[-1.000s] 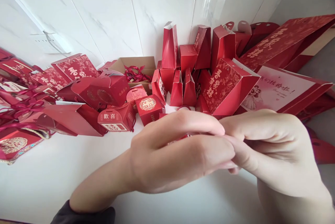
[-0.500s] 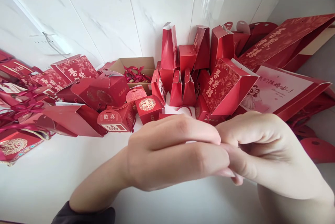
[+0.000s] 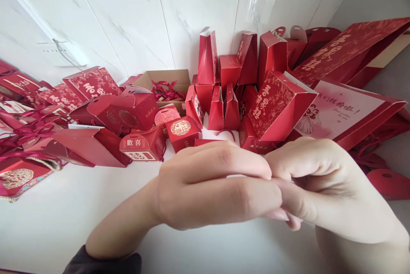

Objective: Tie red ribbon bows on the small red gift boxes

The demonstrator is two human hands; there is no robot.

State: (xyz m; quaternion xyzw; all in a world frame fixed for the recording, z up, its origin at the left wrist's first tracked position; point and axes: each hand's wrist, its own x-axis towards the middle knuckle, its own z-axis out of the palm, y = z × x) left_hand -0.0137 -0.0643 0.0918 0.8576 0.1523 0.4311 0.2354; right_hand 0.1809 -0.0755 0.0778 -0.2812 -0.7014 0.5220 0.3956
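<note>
In front of me, close to the camera, my left hand reaches in from the left with its fingers bent and pressed together. Its fingertips meet those of my right hand, which comes from the right with thumb and fingers drawn into a pinch. Whatever lies between the fingertips, if anything, is hidden. Just behind the hands are a red box with a round gold emblem and a tilted red gift box with gold characters. Both boxes are apart from my fingers.
An open cardboard box with dark red ribbons stands by the tiled wall. Red gift boxes crowd the left side of the white table. Large red bags lean at the right. A socket is on the wall.
Both hands have shifted very slightly, with the fingertips still together. The boxes stay where they were.
</note>
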